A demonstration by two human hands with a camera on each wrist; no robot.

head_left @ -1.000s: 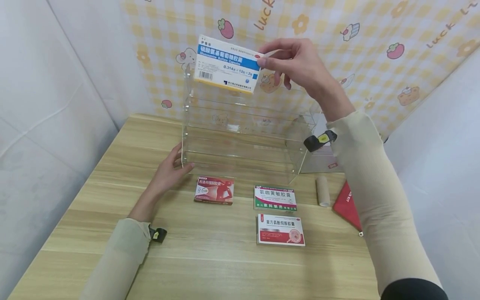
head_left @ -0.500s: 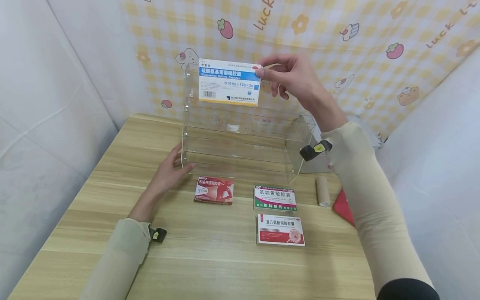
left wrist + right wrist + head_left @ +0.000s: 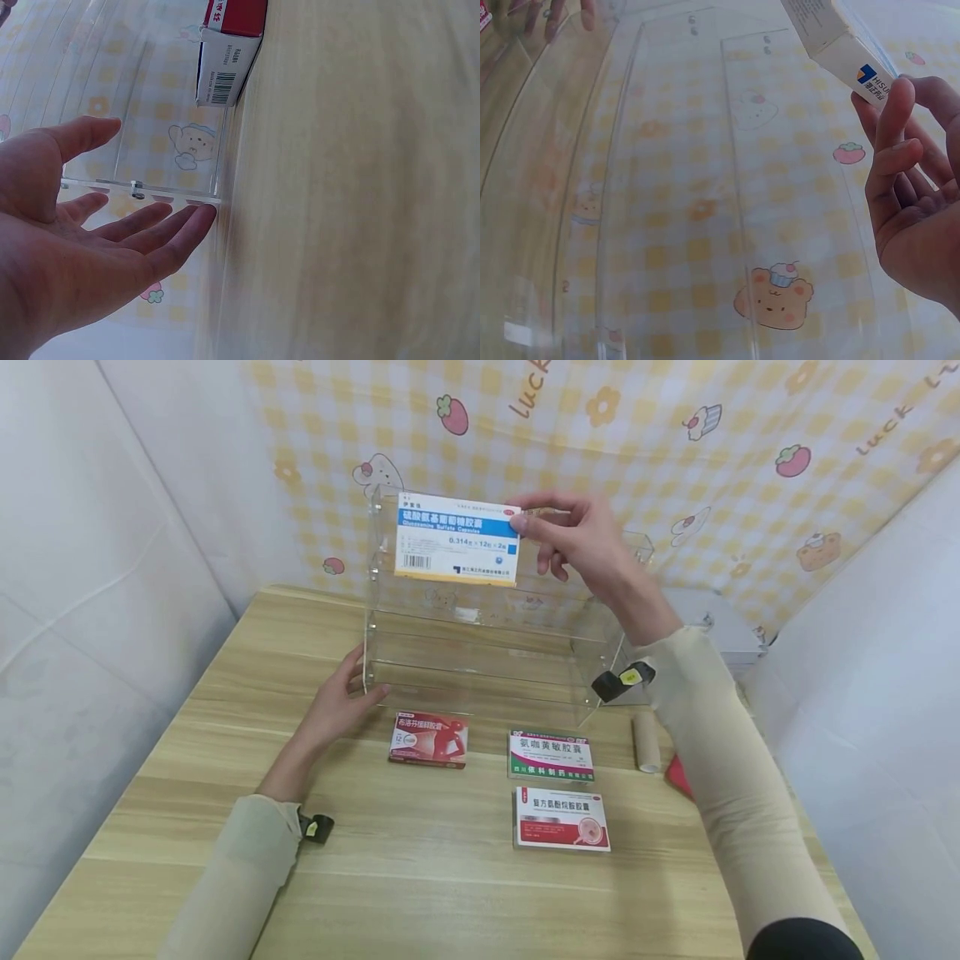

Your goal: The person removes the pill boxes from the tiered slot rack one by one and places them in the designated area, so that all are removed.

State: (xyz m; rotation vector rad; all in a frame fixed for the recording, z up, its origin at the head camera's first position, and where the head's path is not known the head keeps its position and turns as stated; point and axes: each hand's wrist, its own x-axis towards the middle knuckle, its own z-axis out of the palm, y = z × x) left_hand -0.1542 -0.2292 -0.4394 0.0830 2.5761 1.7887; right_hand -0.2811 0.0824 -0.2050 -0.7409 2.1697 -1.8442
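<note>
Bkgd was a yellow-checked cloth w/ strawberries, flowers & bears, hung behind a light wood-grain surface [image 3: 420,893] w/ white walls either side. On it stood a clear acrylic three-tier shelf rack [image 3: 487,635].

Right hand [image 3: 581,539], raised at the rack's top tier, pinched the white medicine box with a blue band and yellow bottom edge [image 3: 457,538] by its right end, thumb & forefinger clamped on it, other fingers loosely spread behind. Box was upright, printed face toward the person, barcode at lower left, at the top tier's left half; couldn't tell if it touched the tier. Right wrist view showed only the box's end flap [image 3: 838,46] above the fingertips [image 3: 897,96].

Left hand [image 3: 341,697] lay flat & relaxed, fingers straight, against the rack's lower-left front corner; left wrist view showed fingertips [image 3: 196,217] touching the acrylic edge, holding nothing.

In front of the rack, flat on the surface: a red medicine box [image 3: 428,740] just beside the left hand, a white-and-green medicine box [image 3: 551,756] to its right, a white-and-red medicine box [image 3: 561,819] nearer the person. A small beige roll [image 3: 644,742] lay near the rack's right foot, a red item [image 3: 678,774] partly hidden behind the right sleeve.
</note>
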